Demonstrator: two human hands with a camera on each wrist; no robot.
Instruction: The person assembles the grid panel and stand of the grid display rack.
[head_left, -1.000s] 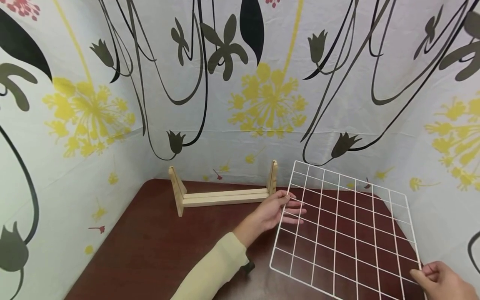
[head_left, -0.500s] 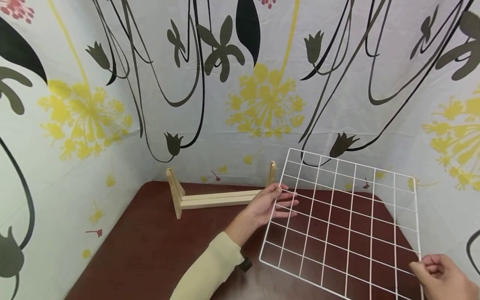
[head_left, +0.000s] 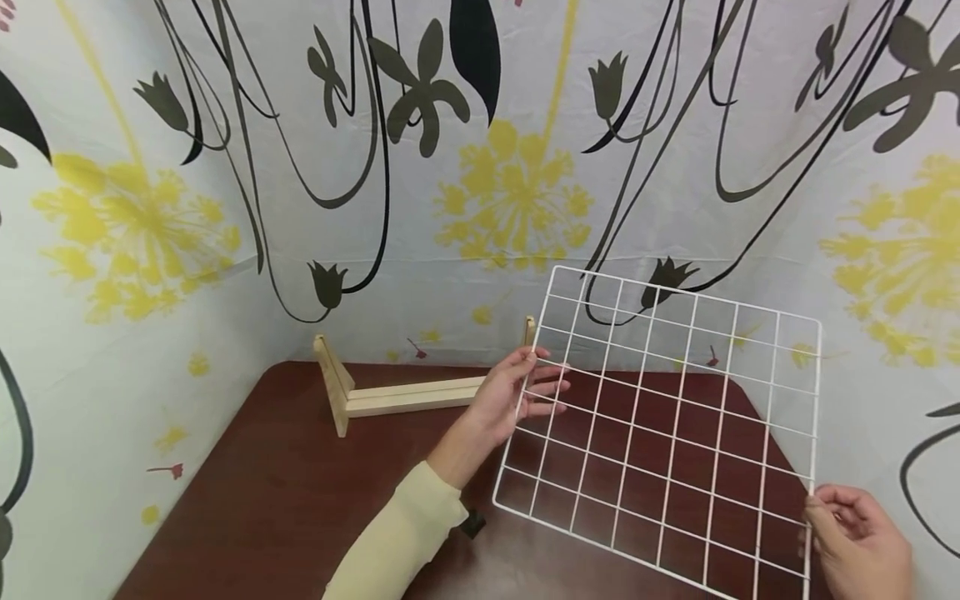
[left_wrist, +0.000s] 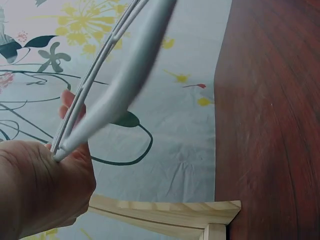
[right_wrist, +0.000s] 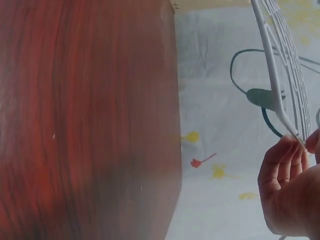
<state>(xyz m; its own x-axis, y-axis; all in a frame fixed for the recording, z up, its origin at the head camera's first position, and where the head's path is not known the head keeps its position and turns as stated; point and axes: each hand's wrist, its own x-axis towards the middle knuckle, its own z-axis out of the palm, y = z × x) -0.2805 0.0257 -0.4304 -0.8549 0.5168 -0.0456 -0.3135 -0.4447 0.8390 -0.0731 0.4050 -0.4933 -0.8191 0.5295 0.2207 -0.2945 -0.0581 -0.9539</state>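
A white wire grid panel (head_left: 637, 423) is held tilted above the table, its far edge raised against the patterned backdrop. My left hand (head_left: 510, 392) holds its left side wire with the thumb in front and the fingers spread behind the mesh. At the opposite side, my right hand (head_left: 862, 533) pinches the right side wire between thumb and curled fingers. The left wrist view shows the panel (left_wrist: 120, 95) edge-on, crossing the left hand (left_wrist: 55, 185). In the right wrist view the right hand (right_wrist: 292, 190) grips the wire at its fingertips.
A pale wooden stand (head_left: 412, 397) with two upright ends and a crossbar rests at the back of the dark red-brown table (head_left: 247, 492). The left hand and panel partly cover its right end. A small black object (head_left: 472, 523) shows beside the left sleeve. Patterned cloth (head_left: 420, 225) encloses the table.
Both hands have raised the grid panel and shifted it leftward in the head view, and it now covers part of the stand's right end. The head view has turned slightly. Both grips stay the same.
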